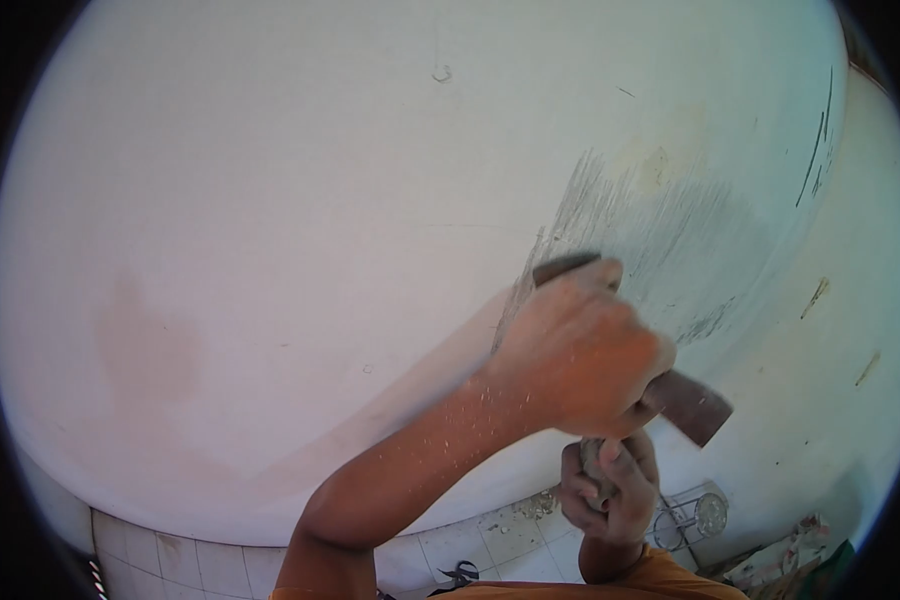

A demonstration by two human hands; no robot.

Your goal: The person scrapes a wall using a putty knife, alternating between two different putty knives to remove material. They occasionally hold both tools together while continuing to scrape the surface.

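At the pale wall [270,200], before its dark-streaked patch [655,230]: one flat brown tool [688,406], gripped in the left hand [585,350]; below, the right hand [625,490], fingers curled around a greyish object [592,460], kind unclear. For such rubbing, a flat face and light, even, overlapping strokes likely serve best. Brands, labels, writing: none legible.

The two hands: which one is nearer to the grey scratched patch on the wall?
The left hand, at the lower edge of the scratched patch, gripping a dark flat tool. The right hand is lower, holding a greyish object.
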